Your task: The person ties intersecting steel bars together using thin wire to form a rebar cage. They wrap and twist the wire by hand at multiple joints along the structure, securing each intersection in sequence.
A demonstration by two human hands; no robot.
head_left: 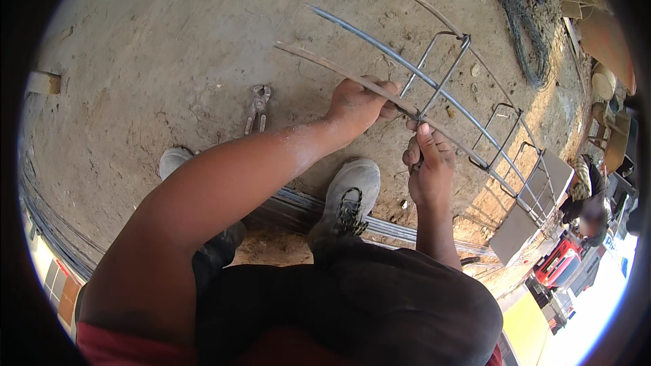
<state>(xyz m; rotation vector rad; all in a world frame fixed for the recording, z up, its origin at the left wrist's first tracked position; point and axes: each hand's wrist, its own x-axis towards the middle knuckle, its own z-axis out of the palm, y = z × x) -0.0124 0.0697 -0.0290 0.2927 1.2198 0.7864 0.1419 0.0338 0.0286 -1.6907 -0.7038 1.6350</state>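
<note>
A long rebar cage point(453, 92) of thin steel rods and bent rectangular stirrups stretches from the middle toward the right. My left hand point(357, 104) is closed around its nearest rod point(313, 57), just left of a stirrup point(443, 79). At that stirrup's near corner, my right hand point(432, 164) is closed in a pinch, thumb up against the joint. Whatever lies between those fingertips is too small to make out. A pair of pincers point(259, 103) lies on the ground left of my left hand, jaws pointing away from me.
Toward the right, the cage's far end rests by grey boards point(519, 234). A loose coil of wire point(527, 44) lies at the upper right. Bundled rods point(295, 205) run behind my shoe point(351, 193). Another person point(588, 203) and a red vehicle point(559, 262) are farther right.
</note>
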